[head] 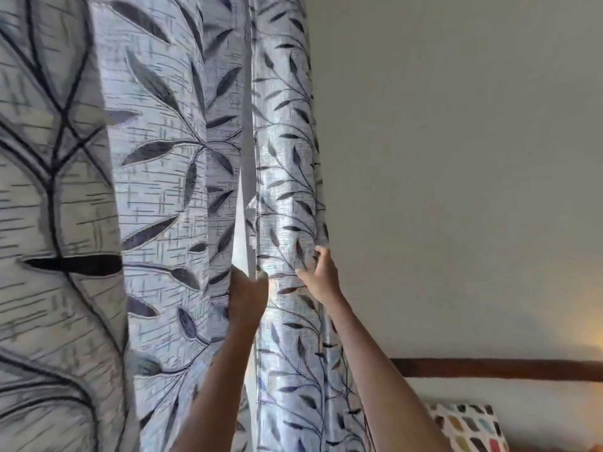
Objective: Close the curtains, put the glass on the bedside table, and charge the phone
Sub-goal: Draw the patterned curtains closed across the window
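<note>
- Head view: two curtain panels hang side by side, pale grey-blue with a dark leaf-and-branch print. The left curtain (pixel 156 190) fills the left half of the picture in broad folds; the right curtain (pixel 287 177) hangs as a narrower column just beside it.
- A thin bright slit (pixel 240 223) of daylight shows between the two inner edges, widest around mid-height and narrowing to nothing toward the top.
- The left hand (pixel 247 298) is raised at the bottom of that slit, its back to the camera, fingers curled together on the inner edge of the left curtain; the fabric edge runs into the fist, so it is pinching that hem.
- The right hand (pixel 321 275) is raised just beside it, on the outer side of the right curtain. Its thumb and fingertips close on a fold of the cloth near the panel's right edge, a light pinch with the fingers bent.
- Both bare forearms rise from the bottom edge of the picture.
- To the right of the curtains is a plain pale wall (pixel 456 158). Low on it runs a dark wooden rail (pixel 496 368), and below that, in the bottom right corner, a pillow (pixel 470 429) with a pattern of coloured patches.
- Neither the glass, the phone nor the bedside table is in view.
</note>
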`<state>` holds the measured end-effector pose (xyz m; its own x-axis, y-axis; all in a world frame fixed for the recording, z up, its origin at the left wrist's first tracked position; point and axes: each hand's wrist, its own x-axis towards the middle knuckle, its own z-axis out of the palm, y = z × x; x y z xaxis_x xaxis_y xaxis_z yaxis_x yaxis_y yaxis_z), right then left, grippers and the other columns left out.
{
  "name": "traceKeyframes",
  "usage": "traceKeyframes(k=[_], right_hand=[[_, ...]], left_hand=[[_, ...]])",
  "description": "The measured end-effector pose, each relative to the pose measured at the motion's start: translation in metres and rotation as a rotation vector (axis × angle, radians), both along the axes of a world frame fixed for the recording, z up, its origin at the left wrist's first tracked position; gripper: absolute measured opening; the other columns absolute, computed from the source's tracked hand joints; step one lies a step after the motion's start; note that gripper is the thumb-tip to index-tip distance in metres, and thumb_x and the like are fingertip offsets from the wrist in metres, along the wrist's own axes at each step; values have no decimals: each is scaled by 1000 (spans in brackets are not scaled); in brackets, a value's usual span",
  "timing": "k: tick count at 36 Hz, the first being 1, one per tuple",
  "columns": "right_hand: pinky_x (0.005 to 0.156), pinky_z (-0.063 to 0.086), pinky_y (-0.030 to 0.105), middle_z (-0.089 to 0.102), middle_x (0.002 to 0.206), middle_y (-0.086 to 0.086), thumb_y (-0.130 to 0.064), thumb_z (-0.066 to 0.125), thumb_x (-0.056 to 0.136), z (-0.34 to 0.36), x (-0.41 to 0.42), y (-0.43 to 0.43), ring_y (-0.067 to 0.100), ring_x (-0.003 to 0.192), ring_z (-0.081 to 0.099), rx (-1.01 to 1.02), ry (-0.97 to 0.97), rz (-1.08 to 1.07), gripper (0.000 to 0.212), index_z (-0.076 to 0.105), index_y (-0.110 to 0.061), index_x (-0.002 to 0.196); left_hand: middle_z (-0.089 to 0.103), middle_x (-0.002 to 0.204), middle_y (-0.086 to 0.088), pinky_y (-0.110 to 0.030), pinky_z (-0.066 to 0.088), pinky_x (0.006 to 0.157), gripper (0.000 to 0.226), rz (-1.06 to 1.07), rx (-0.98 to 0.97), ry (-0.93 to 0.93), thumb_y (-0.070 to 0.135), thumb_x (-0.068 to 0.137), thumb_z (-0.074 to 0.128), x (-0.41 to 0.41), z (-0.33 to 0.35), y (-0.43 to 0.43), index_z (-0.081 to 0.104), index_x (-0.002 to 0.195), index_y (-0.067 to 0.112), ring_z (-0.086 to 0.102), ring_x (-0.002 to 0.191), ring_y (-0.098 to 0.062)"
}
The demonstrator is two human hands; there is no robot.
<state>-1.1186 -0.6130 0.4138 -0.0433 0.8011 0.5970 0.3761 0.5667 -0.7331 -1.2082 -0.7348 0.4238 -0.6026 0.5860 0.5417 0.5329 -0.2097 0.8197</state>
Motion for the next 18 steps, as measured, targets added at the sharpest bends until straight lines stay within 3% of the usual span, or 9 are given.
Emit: traceKeyframes(k=[3,6,10,13,15,18], right_hand=[[103,33,50,38,138,10,-35,69,78,0,-13,7,33,124,40,44,16,-113,67,33,-18,133],[103,32,52,37,141,12,-37,70,76,4,-28,8,35,125,39,135,56,-254,72,35,-18,135],[106,27,56,39,143,13,-47,69,75,16,-46,17,36,128,39,83,151,-220,84,27,-16,141],[103,33,52,43,140,15,-48,69,75,30,-50,25,33,126,44,72,296,-183,87,25,-13,141],[100,37,50,49,135,15,-49,67,77,40,-48,30,32,120,51,43,350,-174,84,27,-12,141],[96,37,43,60,124,9,-51,64,78,53,-44,36,29,111,57,-3,352,-188,66,45,-12,128]], left_hand=[[40,139,-28,-40,34,101,61,99,-42,35,14,90,54,-8,4,-1,23,138,-6,42,126,-40],[38,140,-30,-42,35,100,65,147,-24,62,13,89,54,-14,4,-2,19,142,-3,42,125,-43],[40,141,-25,-43,36,100,64,116,13,100,8,86,55,-27,4,7,22,140,-6,46,122,-41],[37,146,-15,-41,41,100,65,66,17,111,9,85,56,-29,6,9,24,142,0,49,122,-37],[41,145,-13,-41,47,93,70,20,32,147,10,86,57,-28,8,10,18,145,8,59,108,-36],[47,139,-11,-19,48,66,79,-28,43,176,7,84,56,-27,14,10,10,147,21,61,75,-22]])
